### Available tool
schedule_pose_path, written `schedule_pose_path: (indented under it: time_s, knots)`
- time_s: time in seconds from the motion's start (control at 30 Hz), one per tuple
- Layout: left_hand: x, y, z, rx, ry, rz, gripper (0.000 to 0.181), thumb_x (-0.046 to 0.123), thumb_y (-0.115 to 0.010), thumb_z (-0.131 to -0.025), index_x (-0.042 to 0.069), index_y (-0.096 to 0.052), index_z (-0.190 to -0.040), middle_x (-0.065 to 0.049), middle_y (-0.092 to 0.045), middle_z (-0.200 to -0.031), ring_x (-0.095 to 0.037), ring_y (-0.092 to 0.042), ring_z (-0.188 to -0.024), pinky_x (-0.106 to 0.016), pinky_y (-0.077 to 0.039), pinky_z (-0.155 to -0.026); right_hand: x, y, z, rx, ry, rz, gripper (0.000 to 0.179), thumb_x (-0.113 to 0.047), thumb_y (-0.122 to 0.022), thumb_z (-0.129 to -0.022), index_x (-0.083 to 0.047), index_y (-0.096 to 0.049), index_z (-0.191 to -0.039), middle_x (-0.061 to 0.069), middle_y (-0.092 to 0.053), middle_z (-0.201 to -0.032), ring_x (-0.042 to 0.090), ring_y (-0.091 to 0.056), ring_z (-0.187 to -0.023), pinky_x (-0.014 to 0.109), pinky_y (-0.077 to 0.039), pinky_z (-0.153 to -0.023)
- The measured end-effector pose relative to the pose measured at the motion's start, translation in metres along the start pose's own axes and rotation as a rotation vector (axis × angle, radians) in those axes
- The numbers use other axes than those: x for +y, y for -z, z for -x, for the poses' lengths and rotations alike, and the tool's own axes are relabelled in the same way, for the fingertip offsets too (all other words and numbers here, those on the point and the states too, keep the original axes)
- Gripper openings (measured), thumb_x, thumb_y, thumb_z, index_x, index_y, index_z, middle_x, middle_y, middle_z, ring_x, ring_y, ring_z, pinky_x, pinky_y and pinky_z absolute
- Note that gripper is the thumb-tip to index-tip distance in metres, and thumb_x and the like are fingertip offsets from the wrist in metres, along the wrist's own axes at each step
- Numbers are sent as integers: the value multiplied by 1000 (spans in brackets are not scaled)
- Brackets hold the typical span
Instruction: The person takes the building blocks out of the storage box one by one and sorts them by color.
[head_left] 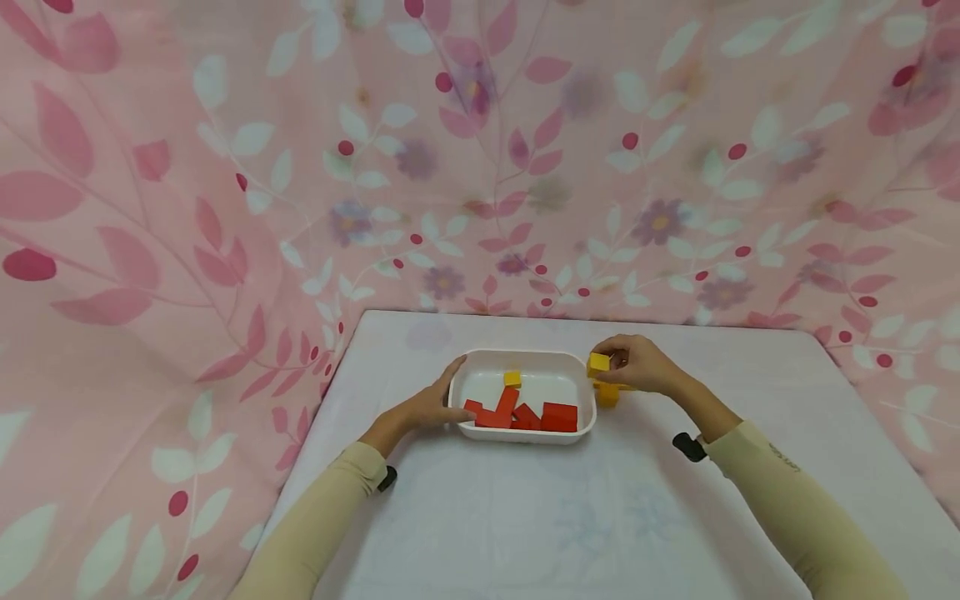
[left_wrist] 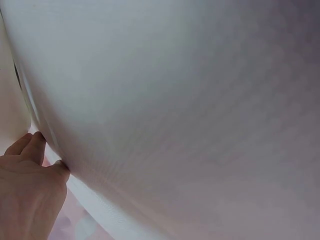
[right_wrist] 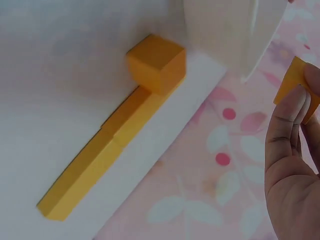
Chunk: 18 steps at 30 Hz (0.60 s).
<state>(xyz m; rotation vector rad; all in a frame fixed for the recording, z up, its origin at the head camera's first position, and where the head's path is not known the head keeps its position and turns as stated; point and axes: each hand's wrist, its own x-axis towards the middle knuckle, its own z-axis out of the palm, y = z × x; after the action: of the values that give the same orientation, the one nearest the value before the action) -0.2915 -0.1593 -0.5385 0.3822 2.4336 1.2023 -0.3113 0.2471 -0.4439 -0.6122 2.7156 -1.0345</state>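
Note:
A white tray (head_left: pixel 525 437) stands on the table, and my left hand (head_left: pixel 427 406) holds its left end. The thumb lies at the front corner, the fingers at the back one. In the left wrist view the left hand (left_wrist: pixel 32 185) is beside the tray's pale wall (left_wrist: pixel 12 100). With thumb and fingers my right hand (head_left: pixel 647 364) pinches a yellow block (head_left: pixel 598 364) just off the tray's right end. Below it are a yellow cube (right_wrist: pixel 157 65) and two long yellow blocks (right_wrist: pixel 80 175) in a line.
Inside the tray, several red blocks (head_left: pixel 559 417) lie along the front side, and a yellow cube (head_left: pixel 512 379) is toward the back. A white cloth covers the table (head_left: pixel 525 517). Behind it hangs a pink floral curtain (head_left: pixel 480 167).

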Motion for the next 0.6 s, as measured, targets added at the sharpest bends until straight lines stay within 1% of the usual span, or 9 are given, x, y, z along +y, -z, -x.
schedule_pose_path:
  time_s: [0.13, 0.27, 0.33, 0.43, 0.53, 0.6]
  knots:
    - [-2, 0, 1, 3, -3, -16, 109, 49, -79, -77, 49, -2, -154, -7, -27, -159, -30, -36, -140, -57, -31, -115, 15, 4, 8, 13, -20, -2, 37, -20, -82, -80, -7, -70, -112, 6, -63, -88, 22, -54, -78, 24, -52, -62]
    - [-2, 2, -1, 0, -15, -25, 109, 49, -79, -77, 49, -2, -154, -8, -28, -159, -31, -37, -139, -57, -31, -115, 33, 7, 12, 22, -32, 40, 38, -22, -83, -80, -5, -70, -112, 6, -64, -90, 21, -54, -79, 24, -51, -64]
    - [-3, 3, -2, -1, -19, -20, 108, 50, -79, -78, 48, -3, -155, -8, -27, -159, -30, -37, -139, -57, -32, -115, 41, 7, 15, 30, -46, 63, 39, -23, -83, -80, -5, -70, -112, 7, -65, -93, 21, -54, -80, 24, -50, -65]
    - [-3, 2, -2, 1, -24, -9, 108, 50, -78, -78, 48, -3, -155, -7, -27, -159, -30, -37, -138, -57, -33, -114, 51, 7, 18, 39, -64, 72, 41, -24, -82, -81, -4, -69, -114, 13, -67, -101, 22, -55, -83, 24, -52, -66]
    - [-4, 0, -1, 6, -25, 7, 108, 49, -79, -78, 47, -4, -155, -6, -28, -158, -29, -38, -136, -56, -33, -114, 58, 5, 22, 24, -78, 62, 41, -21, -80, -82, -2, -68, -117, 18, -66, -111, 24, -56, -85, 24, -53, -67]
    - [-5, -2, 0, -5, -17, 13, 108, 48, -79, -78, 46, -4, -155, -6, -28, -158, -29, -37, -136, -56, -33, -114, 63, 3, 25, 1, -99, 51, 42, -18, -78, -83, -1, -67, -119, 19, -66, -114, 24, -56, -86, 23, -53, -68]
